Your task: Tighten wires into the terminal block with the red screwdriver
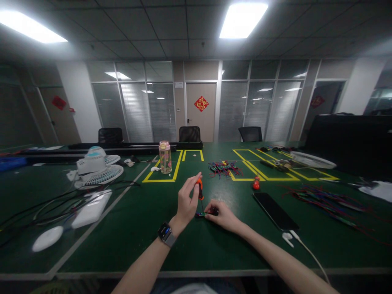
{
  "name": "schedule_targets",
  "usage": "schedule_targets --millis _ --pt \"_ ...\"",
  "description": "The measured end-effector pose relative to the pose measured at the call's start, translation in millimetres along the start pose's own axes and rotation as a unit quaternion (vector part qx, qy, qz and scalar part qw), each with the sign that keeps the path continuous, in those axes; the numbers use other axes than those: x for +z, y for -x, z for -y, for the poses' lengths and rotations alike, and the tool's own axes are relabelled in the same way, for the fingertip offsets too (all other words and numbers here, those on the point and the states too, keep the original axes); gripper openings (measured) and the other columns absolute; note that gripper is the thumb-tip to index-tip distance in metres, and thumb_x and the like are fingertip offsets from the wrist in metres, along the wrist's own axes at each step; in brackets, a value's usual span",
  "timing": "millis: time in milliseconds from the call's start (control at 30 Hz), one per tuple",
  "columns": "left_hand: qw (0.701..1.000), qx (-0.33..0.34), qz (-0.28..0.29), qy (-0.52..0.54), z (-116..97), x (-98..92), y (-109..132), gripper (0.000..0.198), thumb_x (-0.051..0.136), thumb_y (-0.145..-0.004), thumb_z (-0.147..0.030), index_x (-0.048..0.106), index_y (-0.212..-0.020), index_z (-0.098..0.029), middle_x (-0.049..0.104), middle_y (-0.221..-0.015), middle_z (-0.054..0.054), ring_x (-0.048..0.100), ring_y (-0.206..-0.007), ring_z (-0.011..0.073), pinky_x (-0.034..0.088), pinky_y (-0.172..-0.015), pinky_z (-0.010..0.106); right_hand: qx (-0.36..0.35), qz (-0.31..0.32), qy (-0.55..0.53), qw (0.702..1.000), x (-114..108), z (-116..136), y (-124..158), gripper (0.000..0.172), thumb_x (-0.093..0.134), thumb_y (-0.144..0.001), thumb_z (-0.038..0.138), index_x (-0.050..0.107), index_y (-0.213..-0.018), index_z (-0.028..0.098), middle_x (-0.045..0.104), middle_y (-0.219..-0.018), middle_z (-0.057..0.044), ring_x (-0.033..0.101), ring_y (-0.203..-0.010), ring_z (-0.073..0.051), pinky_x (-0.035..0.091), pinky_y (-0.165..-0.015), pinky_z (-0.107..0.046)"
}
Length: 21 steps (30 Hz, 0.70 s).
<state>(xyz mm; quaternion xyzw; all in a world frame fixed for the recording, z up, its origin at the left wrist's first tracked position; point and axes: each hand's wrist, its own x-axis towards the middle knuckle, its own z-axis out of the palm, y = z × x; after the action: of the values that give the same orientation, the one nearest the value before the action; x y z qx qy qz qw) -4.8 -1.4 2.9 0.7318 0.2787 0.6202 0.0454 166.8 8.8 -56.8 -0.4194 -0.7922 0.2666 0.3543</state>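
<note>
My left hand (187,199) is closed on the handle of an orange and black screwdriver (201,188). The screwdriver stands nearly upright, and its thin shaft reaches down to a small green terminal piece (200,214) on the green tabletop. With bent fingertips my right hand (221,214) pinches the right end of that piece. A dark bit shows by the right fingers, too small to name. Whether the screwdriver tip sits in a screw cannot be made out.
Beyond my hands lies a pile of wired green parts (225,168); more wires (330,202) spread at right. A phone (275,211), earphones (288,239) and a red figure (256,183) are nearer. A bottle (165,158), white fan (98,169) and mouse (47,239) stand left.
</note>
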Motion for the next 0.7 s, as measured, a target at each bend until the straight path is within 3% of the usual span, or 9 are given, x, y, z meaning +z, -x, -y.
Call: schedule_targets --millis 200,467,700 --pt "0.995 0.040 -0.070 -0.053 -1.3 1.9 1.1 0.022 0.059 -0.090 -0.025 0.066 -0.110 -0.020 0.063 -0.093 0.005 0.063 -0.087 0.0162 0.053 -0.078 0.028 -0.002 -0.005 0.002 1.000 -0.5 0.9 -0.4 0.007 0.068 -0.071 0.010 0.067 -0.075 0.016 0.064 -0.074 -0.001 0.057 -0.068 -0.014 0.045 -0.065 -0.024" --pt "1.000 -0.013 -0.005 0.000 -0.1 0.0 0.0 0.034 0.039 -0.098 -0.021 0.058 -0.127 -0.020 0.063 -0.115 0.010 0.060 -0.108 0.0193 0.050 -0.092 0.034 0.000 -0.002 -0.003 1.000 0.1 -2.5 -2.0 0.006 0.070 -0.070 0.011 0.068 -0.074 0.015 0.063 -0.071 0.000 0.056 -0.065 -0.014 0.043 -0.061 -0.023" --pt "0.997 -0.001 -0.058 -0.050 0.6 2.6 0.3 0.022 0.059 -0.090 -0.027 0.066 -0.110 -0.022 0.057 -0.094 0.004 0.059 -0.086 0.0159 0.051 -0.078 0.027 0.010 -0.001 -0.018 1.000 1.4 -6.2 -2.8 0.006 0.070 -0.070 0.012 0.069 -0.075 0.015 0.062 -0.070 0.000 0.056 -0.065 -0.014 0.043 -0.061 -0.024"
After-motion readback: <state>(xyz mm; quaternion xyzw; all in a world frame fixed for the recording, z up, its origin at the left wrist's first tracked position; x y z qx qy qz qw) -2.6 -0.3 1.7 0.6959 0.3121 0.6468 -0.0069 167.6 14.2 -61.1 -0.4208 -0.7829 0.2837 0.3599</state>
